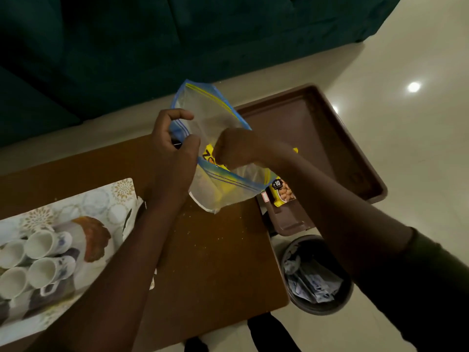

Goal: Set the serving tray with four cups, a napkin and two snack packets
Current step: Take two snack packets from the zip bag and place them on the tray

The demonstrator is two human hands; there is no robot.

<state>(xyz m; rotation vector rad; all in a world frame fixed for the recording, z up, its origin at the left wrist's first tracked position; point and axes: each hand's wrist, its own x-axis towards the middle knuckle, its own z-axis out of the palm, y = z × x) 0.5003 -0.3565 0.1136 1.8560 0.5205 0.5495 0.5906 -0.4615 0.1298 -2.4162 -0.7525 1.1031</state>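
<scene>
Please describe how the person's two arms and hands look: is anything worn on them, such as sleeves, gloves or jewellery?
Both hands are bare: no gloves show on the left hand or the right hand, and no rings, watch or bracelets are visible in this dim view. The left forearm is uncovered as far as the frame shows. The right arm wears a dark sleeve that ends around the elbow, leaving the forearm uncovered.

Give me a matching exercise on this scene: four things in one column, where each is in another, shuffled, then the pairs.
Things:
1. cups
2. right hand
3. waste bin
4. brown tray

Places:
A. on the floor beside the table
B. on the patterned tray
C. reaching into the zip bag
D. past the table's far right end

Pairs: 1-B, 2-C, 3-A, 4-D
</scene>
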